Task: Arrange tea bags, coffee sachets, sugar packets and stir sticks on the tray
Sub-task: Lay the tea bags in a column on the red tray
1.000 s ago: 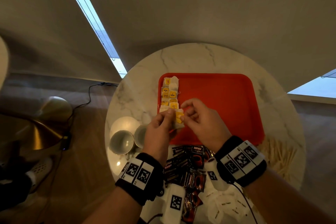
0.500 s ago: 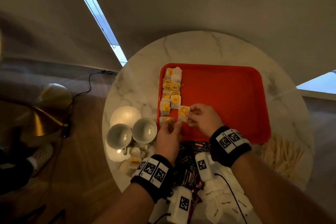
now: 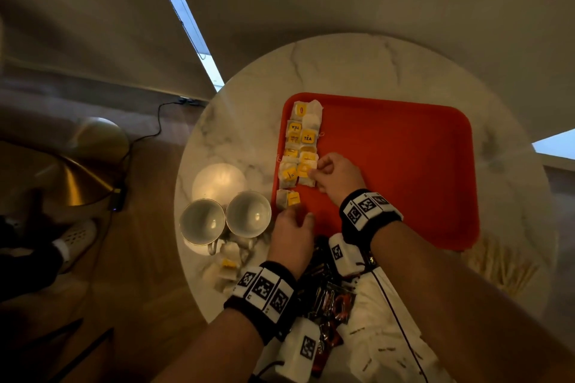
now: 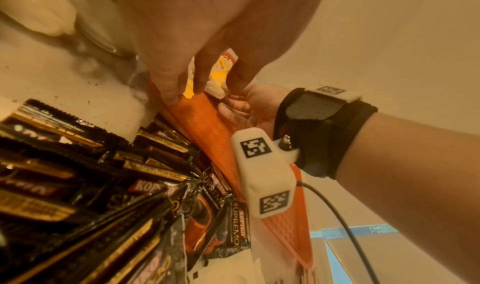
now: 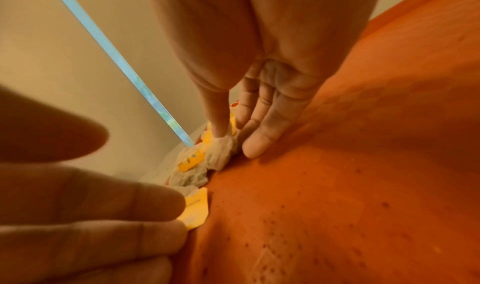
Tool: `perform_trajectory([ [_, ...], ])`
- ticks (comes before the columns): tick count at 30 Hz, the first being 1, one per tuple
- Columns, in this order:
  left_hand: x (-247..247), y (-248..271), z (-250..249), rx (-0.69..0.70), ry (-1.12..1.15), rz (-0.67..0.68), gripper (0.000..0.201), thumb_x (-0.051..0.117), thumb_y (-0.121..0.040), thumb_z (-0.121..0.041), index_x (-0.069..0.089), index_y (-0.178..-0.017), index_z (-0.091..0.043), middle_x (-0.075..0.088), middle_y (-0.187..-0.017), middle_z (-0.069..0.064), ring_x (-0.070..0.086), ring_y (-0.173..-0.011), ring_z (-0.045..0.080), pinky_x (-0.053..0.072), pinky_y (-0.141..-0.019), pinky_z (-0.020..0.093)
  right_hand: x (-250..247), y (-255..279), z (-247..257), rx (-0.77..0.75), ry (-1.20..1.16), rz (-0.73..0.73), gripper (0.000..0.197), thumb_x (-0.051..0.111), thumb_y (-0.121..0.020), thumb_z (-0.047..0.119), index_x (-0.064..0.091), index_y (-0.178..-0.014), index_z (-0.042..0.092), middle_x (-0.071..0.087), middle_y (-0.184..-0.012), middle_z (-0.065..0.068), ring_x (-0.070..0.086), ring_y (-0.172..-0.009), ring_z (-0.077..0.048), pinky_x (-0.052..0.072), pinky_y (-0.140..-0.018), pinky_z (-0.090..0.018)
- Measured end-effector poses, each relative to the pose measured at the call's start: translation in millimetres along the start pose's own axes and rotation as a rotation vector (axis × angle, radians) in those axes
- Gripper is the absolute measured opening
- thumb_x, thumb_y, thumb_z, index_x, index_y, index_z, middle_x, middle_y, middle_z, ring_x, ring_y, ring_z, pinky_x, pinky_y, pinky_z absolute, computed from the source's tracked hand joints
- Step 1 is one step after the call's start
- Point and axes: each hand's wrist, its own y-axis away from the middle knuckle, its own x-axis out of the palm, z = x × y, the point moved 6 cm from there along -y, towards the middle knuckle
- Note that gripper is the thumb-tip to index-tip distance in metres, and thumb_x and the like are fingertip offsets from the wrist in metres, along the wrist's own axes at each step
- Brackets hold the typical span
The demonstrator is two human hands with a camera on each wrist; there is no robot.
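A red tray (image 3: pixel 404 165) lies on the round marble table (image 3: pixel 342 65). Tea bags with yellow tags (image 3: pixel 300 137) form two columns along its left side. My right hand (image 3: pixel 315 172) pinches the nearest tea bag of the right column (image 3: pixel 306 176) at its edge, thumb on top (image 5: pixel 219 132), the bag (image 5: pixel 221 152) lying on the tray. My left hand (image 3: pixel 295 213) rests open at the tray's front-left corner, fingertips (image 4: pixel 171 97) on the rim just short of the last tea bag (image 3: pixel 287 198), whose yellow tag (image 5: pixel 194 208) shows beside them.
Black coffee sachets (image 3: pixel 336 298) and white sugar packets (image 3: pixel 389 351) are piled at the table's near edge. Stir sticks (image 3: pixel 504 267) lie right of the tray. Two cups (image 3: pixel 202 221) (image 3: pixel 249 214), a saucer (image 3: pixel 217 180) and loose tea bags (image 3: pixel 227 267) sit to the left.
A second ago both hands held one tea bag above the tray. It now lies in the right column under my right hand, and my left hand has let go and dropped to the tray's corner.
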Motion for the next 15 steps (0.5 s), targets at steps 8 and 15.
perform_trajectory([
  [8,-2.2,0.9,0.6,0.020,-0.014,-0.018,0.051,0.054,-0.101,-0.032,0.047,-0.148,-0.013,0.054,-0.147,0.006,0.053,-0.133,0.020,0.042,-0.114,0.043,5.6,3.1,-1.3,0.001,-0.044,0.034,0.018,0.074,-0.089,0.015,0.062,-0.102,0.018,0.063,-0.081,0.002,0.073,-0.072,-0.024,0.063,-0.072,-0.041],
  [15,-1.6,-1.5,-2.0,0.033,0.022,-0.034,0.082,0.050,-0.078,-0.059,0.045,-0.149,-0.019,0.052,-0.147,0.004,0.052,-0.133,0.018,0.044,-0.113,0.044,5.2,-0.2,-0.7,-0.001,-0.041,-0.044,0.022,0.078,-0.085,0.011,0.061,-0.096,0.021,0.062,-0.076,0.004,0.067,-0.064,-0.016,0.062,-0.068,-0.041],
])
